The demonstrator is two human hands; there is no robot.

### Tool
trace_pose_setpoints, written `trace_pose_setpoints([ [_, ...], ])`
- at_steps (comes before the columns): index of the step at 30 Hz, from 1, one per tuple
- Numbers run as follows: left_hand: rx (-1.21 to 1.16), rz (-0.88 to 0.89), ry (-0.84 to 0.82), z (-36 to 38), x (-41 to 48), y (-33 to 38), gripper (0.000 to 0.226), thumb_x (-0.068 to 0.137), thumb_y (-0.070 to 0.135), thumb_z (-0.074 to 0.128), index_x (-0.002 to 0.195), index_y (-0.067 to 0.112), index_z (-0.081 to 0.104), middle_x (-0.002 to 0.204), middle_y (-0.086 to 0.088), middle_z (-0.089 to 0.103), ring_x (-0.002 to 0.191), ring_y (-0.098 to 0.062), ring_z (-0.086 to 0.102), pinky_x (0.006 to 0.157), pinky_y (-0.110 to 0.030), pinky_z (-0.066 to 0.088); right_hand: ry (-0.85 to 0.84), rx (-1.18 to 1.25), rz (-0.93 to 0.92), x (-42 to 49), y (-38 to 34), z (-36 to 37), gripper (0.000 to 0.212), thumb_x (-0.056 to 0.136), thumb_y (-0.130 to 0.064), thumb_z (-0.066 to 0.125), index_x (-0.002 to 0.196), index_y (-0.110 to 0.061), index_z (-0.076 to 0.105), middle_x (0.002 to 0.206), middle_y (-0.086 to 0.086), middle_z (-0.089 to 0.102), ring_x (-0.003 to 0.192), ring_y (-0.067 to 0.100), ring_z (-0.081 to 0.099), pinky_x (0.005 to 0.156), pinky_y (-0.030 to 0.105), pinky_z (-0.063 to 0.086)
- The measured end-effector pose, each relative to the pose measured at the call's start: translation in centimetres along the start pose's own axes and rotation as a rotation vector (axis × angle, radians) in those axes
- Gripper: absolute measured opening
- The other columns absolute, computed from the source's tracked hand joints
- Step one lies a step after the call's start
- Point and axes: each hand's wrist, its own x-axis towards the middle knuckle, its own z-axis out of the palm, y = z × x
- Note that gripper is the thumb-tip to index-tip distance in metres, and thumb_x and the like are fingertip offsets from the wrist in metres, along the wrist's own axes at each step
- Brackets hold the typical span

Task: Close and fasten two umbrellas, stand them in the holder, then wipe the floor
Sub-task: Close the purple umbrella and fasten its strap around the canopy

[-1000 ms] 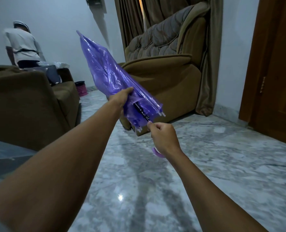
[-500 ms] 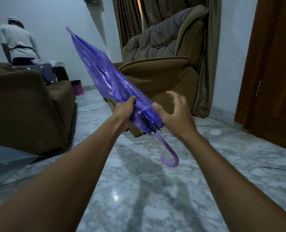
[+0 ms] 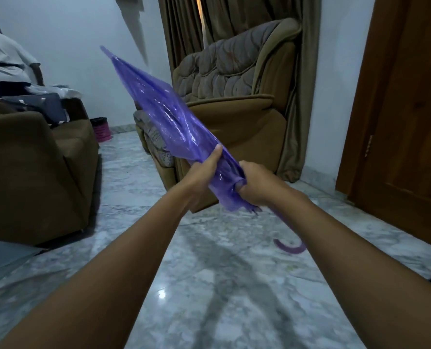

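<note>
My left hand [image 3: 203, 173] and my right hand [image 3: 256, 188] both wrap tight round the shiny see-through purple plastic umbrella [image 3: 164, 109], up in the air in front of me. I think this squeezes its folds together for fastening. Below is the shiny grey marble floor [image 3: 209, 285]. A big brown armchair [image 3: 234, 114] stands behind.

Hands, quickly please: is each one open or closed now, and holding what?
Left hand: closed around the folded translucent purple plastic umbrella, at its canopy.
Right hand: closed around the same umbrella, nearer its hooked handle.
</note>
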Motion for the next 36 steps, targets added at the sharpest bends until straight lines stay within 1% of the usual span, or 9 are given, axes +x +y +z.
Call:
trace_pose_setpoints([
  [2, 0.477, 0.115, 0.189, -1.0, 0.9, 1.6, 0.101, 0.069, 0.089, 0.044, 0.131, 0.010, 0.048, 0.138, -0.009, 0.049, 0.123, -0.026, 0.049, 0.103, -0.037, 0.041, 0.013, -0.089, 0.008, 0.7, -0.5, -3.0, 0.026, 0.087, -0.018, 0.055, 0.112, -0.019, 0.057, 0.108, 0.008, 0.064, 0.090, 0.031, 0.063, 0.069, 0.035, 0.046],
  [5, 1.156, 0.778, 0.612, -3.7, 0.1, 4.8, 0.100, 0.067, 0.089, 0.045, 0.117, 0.003, 0.050, 0.124, -0.015, 0.041, 0.116, -0.035, 0.041, 0.099, -0.045, 0.034, 0.034, -0.203, -0.032, 1.8, -2.2, -8.3, 0.029, 0.087, -0.021, 0.059, 0.115, -0.022, 0.055, 0.114, 0.006, 0.059, 0.101, 0.035, 0.061, 0.075, 0.034, 0.042],
  [9, 1.353, 1.425, 0.464, -4.9, -1.3, 12.9, 0.079, 0.074, 0.070, 0.058, 0.116, 0.005, 0.043, 0.129, -0.019, 0.037, 0.121, -0.036, 0.038, 0.100, -0.048, 0.030, -0.021, -0.285, -0.109, 2.9, -7.3, -18.0, 0.044, 0.084, -0.022, 0.066, 0.126, -0.026, 0.055, 0.123, 0.003, 0.059, 0.110, 0.032, 0.061, 0.090, 0.042, 0.048],
  [15, 1.692, 0.733, 0.011, -1.6, -4.2, 32.8, 0.064, 0.078, 0.046, 0.066, 0.132, 0.019, 0.045, 0.120, -0.007, 0.065, 0.110, -0.033, 0.061, 0.081, -0.037, 0.041, -0.097, -0.475, -0.261, 4.1, -17.6, -33.0, 0.049, 0.080, -0.022, 0.070, 0.125, -0.035, 0.056, 0.114, -0.007, 0.063, 0.102, 0.022, 0.063, 0.080, 0.036, 0.050],
  [18, 1.546, 0.590, -0.081, -0.9, -6.4, 40.2, 0.049, 0.079, 0.032, 0.066, 0.122, 0.017, 0.049, 0.116, -0.009, 0.064, 0.103, -0.035, 0.062, 0.071, -0.036, 0.044, -0.034, -0.540, -0.311, 4.0, -22.6, -40.3, 0.046, 0.080, -0.021, 0.067, 0.124, -0.032, 0.061, 0.120, -0.006, 0.067, 0.112, 0.021, 0.062, 0.107, 0.043, 0.038],
  [22, 1.320, 0.510, -0.061, 0.4, -8.3, 47.7, 0.052, 0.075, 0.026, 0.064, 0.125, 0.018, 0.051, 0.116, -0.013, 0.066, 0.104, -0.038, 0.062, 0.078, -0.039, 0.051, 0.315, -0.635, -0.247, 2.1, -26.6, -47.7, 0.061, 0.079, -0.023, 0.074, 0.137, -0.022, 0.054, 0.141, 0.004, 0.055, 0.134, 0.024, 0.049, 0.119, 0.060, 0.008],
  [28, 0.682, 0.339, -0.152, 3.2, -11.1, 55.5, 0.031, 0.078, 0.011, 0.068, 0.109, 0.014, 0.063, 0.101, -0.005, 0.070, 0.095, -0.019, 0.065, 0.072, -0.016, 0.045, 0.836, -0.032, 0.001, -3.6, -31.0, -51.9, 0.044, 0.087, -0.033, 0.069, 0.125, -0.015, 0.056, 0.128, 0.006, 0.051, 0.122, 0.018, 0.048, 0.110, 0.039, 0.036],
  [33, 0.448, 0.284, -0.170, 5.2, -12.6, 58.2, 0.019, 0.086, 0.002, 0.065, 0.103, 0.010, 0.066, 0.095, -0.003, 0.066, 0.088, -0.013, 0.059, 0.061, -0.003, 0.044, 0.396, 0.584, 0.403, -3.7, -31.0, -51.2, 0.047, 0.076, -0.063, 0.071, 0.102, -0.026, 0.058, 0.113, -0.006, 0.061, 0.103, 0.010, 0.063, 0.093, 0.035, 0.052],
  [36, 0.278, 0.214, -0.229, 5.7, -13.7, 59.2, 0.015, 0.088, 0.005, 0.062, 0.086, 0.020, 0.066, 0.084, 0.000, 0.069, 0.077, -0.010, 0.066, 0.062, -0.013, 0.050, 0.216, 0.819, 0.344, -3.7, -32.0, -51.3, 0.029, 0.092, -0.036, 0.067, 0.114, -0.017, 0.066, 0.109, -0.004, 0.073, 0.095, 0.003, 0.070, 0.088, 0.025, 0.056],
])
